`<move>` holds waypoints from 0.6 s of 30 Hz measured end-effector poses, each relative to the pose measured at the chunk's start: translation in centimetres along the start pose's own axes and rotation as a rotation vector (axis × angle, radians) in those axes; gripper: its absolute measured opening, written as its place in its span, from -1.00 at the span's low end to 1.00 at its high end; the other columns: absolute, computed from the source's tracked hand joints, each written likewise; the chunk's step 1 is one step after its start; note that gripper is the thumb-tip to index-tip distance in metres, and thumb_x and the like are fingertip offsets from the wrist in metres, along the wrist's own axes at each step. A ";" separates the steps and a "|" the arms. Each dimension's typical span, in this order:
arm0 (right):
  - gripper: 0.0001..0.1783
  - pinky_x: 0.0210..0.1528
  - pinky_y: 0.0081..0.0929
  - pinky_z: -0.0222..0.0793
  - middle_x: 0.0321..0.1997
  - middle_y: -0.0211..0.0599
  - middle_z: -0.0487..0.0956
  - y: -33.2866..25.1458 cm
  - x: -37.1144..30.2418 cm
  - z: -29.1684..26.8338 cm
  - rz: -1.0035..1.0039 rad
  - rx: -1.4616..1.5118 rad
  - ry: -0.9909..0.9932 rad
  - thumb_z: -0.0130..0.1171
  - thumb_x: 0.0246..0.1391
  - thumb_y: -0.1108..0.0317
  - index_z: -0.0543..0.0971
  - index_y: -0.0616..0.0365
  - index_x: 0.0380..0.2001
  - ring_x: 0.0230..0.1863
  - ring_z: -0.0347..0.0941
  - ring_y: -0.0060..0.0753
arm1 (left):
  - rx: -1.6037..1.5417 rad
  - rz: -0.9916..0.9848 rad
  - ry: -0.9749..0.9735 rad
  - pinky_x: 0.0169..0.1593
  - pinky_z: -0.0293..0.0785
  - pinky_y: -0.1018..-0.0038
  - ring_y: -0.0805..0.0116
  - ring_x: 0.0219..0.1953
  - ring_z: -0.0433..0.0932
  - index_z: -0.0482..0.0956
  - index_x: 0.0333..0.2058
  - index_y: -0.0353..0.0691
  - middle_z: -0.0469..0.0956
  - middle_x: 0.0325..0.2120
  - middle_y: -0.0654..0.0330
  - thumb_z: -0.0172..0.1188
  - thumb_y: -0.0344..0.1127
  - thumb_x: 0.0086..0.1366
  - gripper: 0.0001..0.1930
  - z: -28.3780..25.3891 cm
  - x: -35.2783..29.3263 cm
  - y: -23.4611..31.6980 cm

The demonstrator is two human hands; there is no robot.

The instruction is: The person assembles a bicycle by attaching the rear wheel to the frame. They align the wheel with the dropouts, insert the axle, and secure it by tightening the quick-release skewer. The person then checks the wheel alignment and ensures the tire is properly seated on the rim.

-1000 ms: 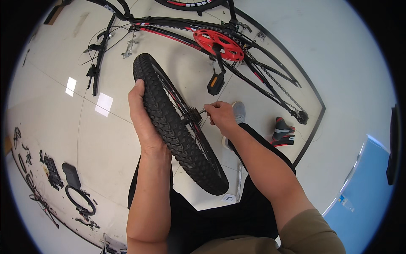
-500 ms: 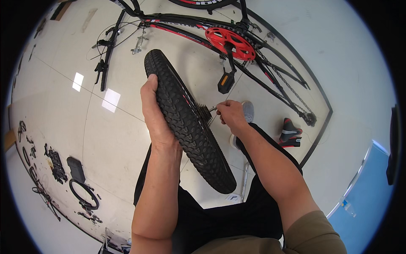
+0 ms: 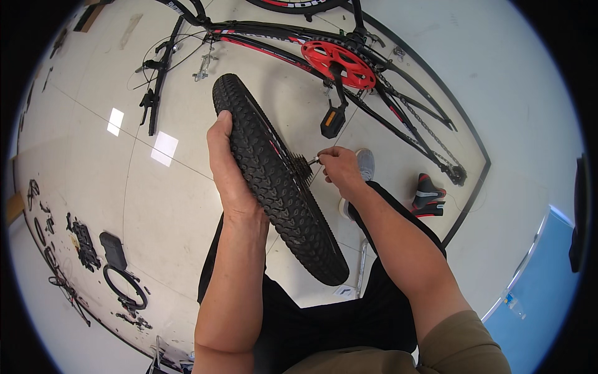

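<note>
My right hand (image 3: 339, 167) pinches the outer end of a small metal rod (image 3: 314, 161) between thumb and fingers, just right of centre in the view. The rod sticks out from the middle of the stacked sprockets (image 3: 303, 169) on the wheel (image 3: 274, 181), which leans across the centre. My left hand (image 3: 232, 181) grips the tyre from the left, thumb over the tread, its other fingers hidden. To handle this well, I judge that the left grip should hold the wheel steady and the right should work straight along the rod's line, lightly, without side load or brushing the sprocket teeth. Farther out, the bike frame (image 3: 265, 47) lies across the top and upper right, with its red chainring (image 3: 319, 59) and a pedal (image 3: 332, 123); a handlebar (image 3: 161, 78) rests on the floor (image 3: 168, 206) at upper left.
</note>
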State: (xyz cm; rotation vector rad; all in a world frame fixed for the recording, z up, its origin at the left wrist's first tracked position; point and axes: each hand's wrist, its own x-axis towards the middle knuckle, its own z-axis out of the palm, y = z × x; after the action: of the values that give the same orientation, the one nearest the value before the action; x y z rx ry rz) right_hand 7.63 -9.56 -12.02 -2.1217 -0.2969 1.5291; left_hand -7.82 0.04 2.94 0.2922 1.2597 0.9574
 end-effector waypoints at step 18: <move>-0.70 -0.40 -0.43 0.46 -0.33 -0.30 0.60 0.1 -0.1 0.2 0.026 0.047 -0.017 0.21 0.24 0.26 0.60 0.34 -0.17 -0.42 0.48 -0.50 | -0.001 0.022 -0.003 -0.58 0.38 0.48 0.36 -0.72 0.42 0.47 -0.42 -0.11 0.44 -0.75 0.18 0.10 0.21 0.33 -0.54 0.0 0.0 -0.1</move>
State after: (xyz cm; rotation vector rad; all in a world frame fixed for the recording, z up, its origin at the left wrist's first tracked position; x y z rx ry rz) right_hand 7.38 -9.57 -12.05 -2.0850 -0.2383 1.5545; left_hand -7.76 -0.01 2.88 0.3068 1.2552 0.9758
